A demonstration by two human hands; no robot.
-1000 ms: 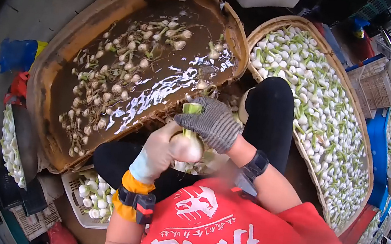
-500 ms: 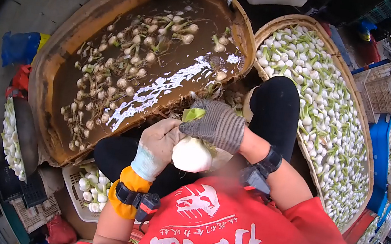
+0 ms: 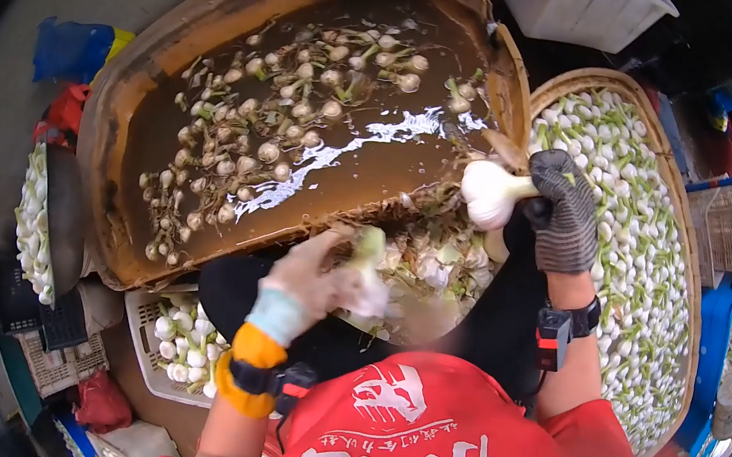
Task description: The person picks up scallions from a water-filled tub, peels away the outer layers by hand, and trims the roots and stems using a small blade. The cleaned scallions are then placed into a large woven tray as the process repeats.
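My right hand [image 3: 565,210], in a grey striped glove, is closed around the stem of a white garlic bulb [image 3: 488,195]. The bulb points left, by the near right corner of the water-filled tub [image 3: 94,134]. Lower and to the left, my left hand [image 3: 308,276], in a pale glove with a light blue cuff, is closed on a loose piece of garlic skin [image 3: 365,285], white and green and blurred by motion. Between my knees lies a pile of garlic peelings [image 3: 435,271]. Unpeeled garlic bulbs [image 3: 246,146] with roots float in the tub's brown water.
A long basket [image 3: 583,81] full of white bulbs with green stems stands on the right. A white crate [image 3: 144,342] of bulbs sits at lower left. At the far right is a blue container [image 3: 716,320]; a white bin [image 3: 584,11] stands at the top.
My hands have come apart. The right has swung up and right with the garlic bulb; the left has stayed lower left with torn skin. The view has shifted slightly.
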